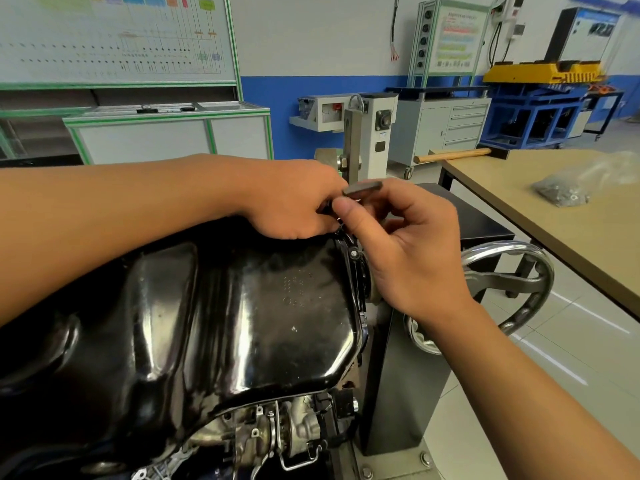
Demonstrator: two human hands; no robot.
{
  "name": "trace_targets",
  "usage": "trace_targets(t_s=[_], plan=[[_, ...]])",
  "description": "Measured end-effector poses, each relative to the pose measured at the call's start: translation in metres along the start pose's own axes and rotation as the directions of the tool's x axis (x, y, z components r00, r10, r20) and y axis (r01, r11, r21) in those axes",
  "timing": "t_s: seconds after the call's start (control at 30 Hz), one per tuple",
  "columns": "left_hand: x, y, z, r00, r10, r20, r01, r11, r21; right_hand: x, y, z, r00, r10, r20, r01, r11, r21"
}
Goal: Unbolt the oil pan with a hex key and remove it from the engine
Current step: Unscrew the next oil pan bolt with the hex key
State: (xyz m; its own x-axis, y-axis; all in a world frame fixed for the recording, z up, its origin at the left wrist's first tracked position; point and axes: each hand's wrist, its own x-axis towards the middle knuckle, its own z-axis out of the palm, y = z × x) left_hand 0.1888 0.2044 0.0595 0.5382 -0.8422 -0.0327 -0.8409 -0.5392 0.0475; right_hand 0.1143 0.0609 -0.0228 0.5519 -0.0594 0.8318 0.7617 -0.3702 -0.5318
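A black, glossy oil pan [242, 306] fills the lower left and middle of the frame, sitting on top of the engine [277, 431], whose metal parts show beneath it at the bottom centre. The pan's rim is against the engine, and one bolt [353, 253] shows in the rim at the pan's right edge.

The left hand [294, 202] reaches in from the left edge to the pan's upper right corner. Its fingers are curled downward and mostly hidden behind the back of the hand, so I cannot tell whether they grip anything.

The right hand [415, 251] comes up from the lower right and meets the left hand at that same corner. Its thumb and bent forefinger pinch a dark hex key [363, 188], whose top bar sticks out above the fingertips. The other fingers are loosely curled below.

To the right of the pan stands a black stand [398, 393] with a shiny hand wheel [512, 282]. Further right is a tan table [571, 237] holding a clear bag of small metal parts [568, 188], and a wooden handle [453, 155] lies at the table's far end
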Motion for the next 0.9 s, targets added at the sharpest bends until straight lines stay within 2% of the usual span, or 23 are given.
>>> trace_targets(t_s=[0.2,0.47,0.57,0.7,0.83,0.9], plan=[[-0.0022,0.0006,-0.0002,1.0,0.007,-0.027,-0.008,0.999,-0.051,0.0009,-0.0007,0.0016,0.992,0.041,-0.12,-0.036,0.998,0.047],[-0.0047,0.0033,0.0002,0.999,0.032,-0.042,-0.035,0.996,-0.079,0.0033,-0.0018,-0.0032,1.0,-0.016,0.017,0.017,1.0,-0.026],[-0.0033,-0.0001,0.0004,0.997,0.004,-0.074,-0.01,0.997,-0.073,0.0025,-0.0006,-0.0003,0.996,-0.047,-0.076,0.043,0.998,-0.056],[-0.0008,-0.0008,0.0018,0.997,-0.02,-0.07,0.019,1.0,-0.019,0.0019,0.003,-0.0003,0.984,-0.005,-0.179,0.002,1.0,-0.018],[-0.0004,-0.0014,0.0018,0.998,-0.017,-0.065,0.017,1.0,-0.005,0.0009,0.002,0.001,0.993,0.003,-0.12,0.005,0.998,0.069],[-0.0005,-0.0009,0.0011,0.998,-0.019,-0.053,0.018,1.0,-0.01,0.0014,0.0003,0.0009,0.994,-0.017,-0.105,0.023,0.998,0.052]])
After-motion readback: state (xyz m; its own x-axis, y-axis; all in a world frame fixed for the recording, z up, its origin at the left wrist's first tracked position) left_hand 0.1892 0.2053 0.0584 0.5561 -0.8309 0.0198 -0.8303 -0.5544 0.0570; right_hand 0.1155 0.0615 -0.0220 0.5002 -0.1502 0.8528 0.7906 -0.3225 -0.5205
